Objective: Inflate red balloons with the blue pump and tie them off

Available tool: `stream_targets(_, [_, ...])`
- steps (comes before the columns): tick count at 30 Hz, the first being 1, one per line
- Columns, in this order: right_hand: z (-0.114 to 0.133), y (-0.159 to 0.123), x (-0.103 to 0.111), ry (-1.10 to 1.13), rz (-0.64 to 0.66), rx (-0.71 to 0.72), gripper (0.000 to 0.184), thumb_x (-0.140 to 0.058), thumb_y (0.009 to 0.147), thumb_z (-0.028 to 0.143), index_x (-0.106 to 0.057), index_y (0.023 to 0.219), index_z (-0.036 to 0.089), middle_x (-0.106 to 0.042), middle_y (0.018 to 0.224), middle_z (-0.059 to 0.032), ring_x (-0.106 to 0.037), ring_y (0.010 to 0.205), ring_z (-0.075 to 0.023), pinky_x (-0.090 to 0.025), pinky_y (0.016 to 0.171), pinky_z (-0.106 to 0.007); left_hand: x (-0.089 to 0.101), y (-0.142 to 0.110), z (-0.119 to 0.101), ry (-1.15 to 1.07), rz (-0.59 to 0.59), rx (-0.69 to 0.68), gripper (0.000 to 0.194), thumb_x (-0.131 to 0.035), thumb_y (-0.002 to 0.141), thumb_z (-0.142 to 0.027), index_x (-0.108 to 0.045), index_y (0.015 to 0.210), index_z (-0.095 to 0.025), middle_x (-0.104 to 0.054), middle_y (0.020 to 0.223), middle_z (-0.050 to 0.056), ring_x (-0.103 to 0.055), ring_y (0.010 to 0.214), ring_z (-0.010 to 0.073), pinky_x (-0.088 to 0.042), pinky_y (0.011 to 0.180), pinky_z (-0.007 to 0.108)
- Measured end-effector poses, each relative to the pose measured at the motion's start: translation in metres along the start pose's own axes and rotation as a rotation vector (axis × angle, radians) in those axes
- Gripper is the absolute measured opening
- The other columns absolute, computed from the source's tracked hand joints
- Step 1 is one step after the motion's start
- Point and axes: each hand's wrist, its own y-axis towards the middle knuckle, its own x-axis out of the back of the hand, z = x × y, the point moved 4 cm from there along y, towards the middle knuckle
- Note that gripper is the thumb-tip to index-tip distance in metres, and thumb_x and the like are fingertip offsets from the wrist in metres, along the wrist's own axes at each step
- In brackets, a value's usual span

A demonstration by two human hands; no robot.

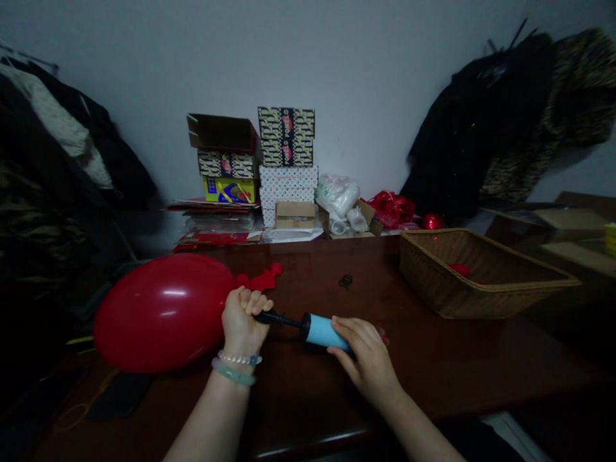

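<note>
A big red balloon (166,311), swollen and shiny, lies to the left with its neck end at my left hand (248,314). That hand is closed in a fist round the black tip of a hand balloon pump (322,330); the balloon's neck is hidden inside the fingers. My right hand (363,353) is wrapped round the light blue barrel of the same pump, which lies roughly level above the table. A bead bracelet and a pale green bangle circle my left wrist. Just behind the left fist are small red pieces (262,280), probably limp balloons.
A wicker basket (486,301) with something red inside stands on the brown table (308,398) at the right. A small dark ring-shaped item (345,281) lies mid-table. Stacked boxes (287,138), plastic bags (339,192) and red material (392,208) line the wall. Coats hang on both sides.
</note>
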Motion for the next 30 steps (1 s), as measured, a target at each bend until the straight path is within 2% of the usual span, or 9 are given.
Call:
stream_targets(8, [0.008, -0.001, -0.007, 0.025, -0.034, -0.021, 0.039, -0.063, 0.089, 0.026, -0.053, 0.126, 0.020, -0.065, 0.118, -0.0118, -0.061, 0.106, -0.0265, -0.051, 0.090, -0.047, -0.006, -0.006, 0.026, 0.008, -0.011, 0.045, 0.043, -0.043, 0.084, -0.015, -0.026, 0.046, -0.020, -0.023, 0.037, -0.006, -0.024, 0.032, 0.0063, -0.028, 0.040, 0.022])
stream_targets(12, [0.008, 0.000, -0.006, 0.034, -0.042, -0.030, 0.039, -0.062, 0.089, 0.025, -0.052, 0.127, 0.020, -0.066, 0.118, -0.0118, -0.061, 0.106, -0.0265, -0.051, 0.089, -0.047, -0.008, -0.008, 0.031, 0.011, -0.011, 0.041, 0.043, -0.044, 0.085, -0.016, -0.027, 0.045, -0.019, -0.023, 0.037, -0.006, -0.024, 0.032, 0.0064, -0.027, 0.039, 0.022])
stream_targets(15, [0.008, 0.002, -0.006, 0.042, -0.023, -0.026, 0.040, -0.062, 0.089, 0.025, -0.052, 0.128, 0.019, -0.065, 0.119, -0.0118, -0.060, 0.107, -0.0262, -0.051, 0.091, -0.047, -0.009, -0.007, 0.025, 0.016, -0.007, 0.021, 0.044, -0.044, 0.085, -0.016, -0.027, 0.045, -0.019, -0.023, 0.036, -0.006, -0.024, 0.031, 0.0065, -0.028, 0.039, 0.022])
stream_targets(21, [0.004, 0.003, -0.003, 0.045, 0.015, -0.020, 0.042, -0.061, 0.090, 0.026, -0.051, 0.130, 0.020, -0.064, 0.122, -0.0121, -0.059, 0.110, -0.0260, -0.050, 0.093, -0.046, -0.009, -0.002, 0.001, 0.012, 0.018, -0.019, 0.043, -0.043, 0.083, -0.015, -0.025, 0.044, -0.019, -0.023, 0.034, -0.006, -0.025, 0.030, 0.0064, -0.027, 0.038, 0.022])
stream_targets(26, [-0.011, 0.001, 0.016, 0.030, 0.039, 0.006, 0.041, -0.062, 0.089, 0.026, -0.052, 0.129, 0.020, -0.064, 0.122, -0.0122, -0.060, 0.111, -0.0260, -0.051, 0.093, -0.046, -0.008, 0.000, -0.019, 0.007, 0.023, -0.069, 0.041, -0.043, 0.080, -0.013, -0.023, 0.045, -0.019, -0.023, 0.033, -0.006, -0.025, 0.030, 0.0062, -0.029, 0.038, 0.021])
stream_targets(30, [-0.020, 0.001, 0.028, 0.020, 0.039, 0.023, 0.040, -0.061, 0.090, 0.029, -0.053, 0.128, 0.022, -0.065, 0.121, -0.0120, -0.061, 0.110, -0.0260, -0.052, 0.092, -0.047, -0.008, 0.001, -0.027, 0.004, 0.029, -0.100, 0.039, -0.042, 0.078, -0.011, -0.022, 0.046, -0.019, -0.022, 0.033, -0.006, -0.025, 0.029, 0.0064, -0.030, 0.039, 0.021])
